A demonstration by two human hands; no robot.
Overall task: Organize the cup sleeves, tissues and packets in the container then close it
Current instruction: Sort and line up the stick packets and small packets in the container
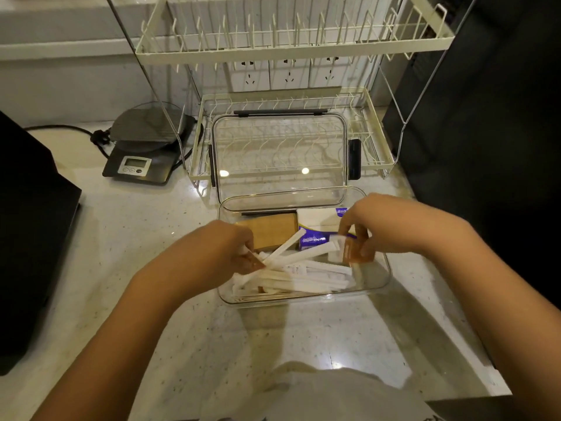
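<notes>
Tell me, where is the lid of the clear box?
In the head view the clear lid is off the container, propped just behind it against the lower white dish rack, right of the kitchen scale.

A pale speckled stone countertop (127,238) with glossy light reflections carries a cream two-tier wire dish rack (291,47) against a grey wall with white power sockets (288,75), a dark digital kitchen scale (142,147) at left, and black appliances (485,101) at both sides.
</notes>
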